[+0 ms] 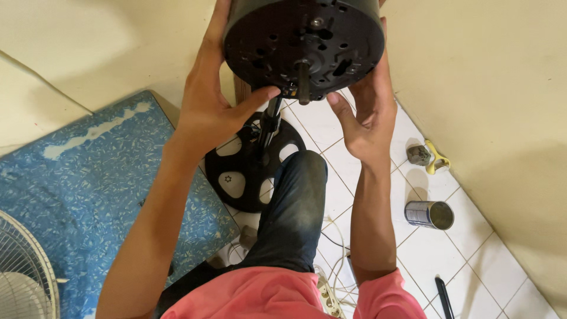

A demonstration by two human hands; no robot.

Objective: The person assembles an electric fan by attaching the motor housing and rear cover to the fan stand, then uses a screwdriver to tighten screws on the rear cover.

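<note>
Fan motor housing [304,44] gripped by left hand [209,115] and right hand [366,115].

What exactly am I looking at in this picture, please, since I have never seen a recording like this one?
This is a single view from a camera worn on a person's head, looking down at their own arms and lap; the pink shirt and dark trousers at the bottom are theirs. There is no robot. The left hand and the right hand grip the two sides of a round black motor housing, with a short shaft pointing at the camera. The housing sits on a pole that runs down to a round black base on the white tiled floor. Nearby are a blue mat, a white fan grille, a metal can, a small stone, and a white power strip.
</note>
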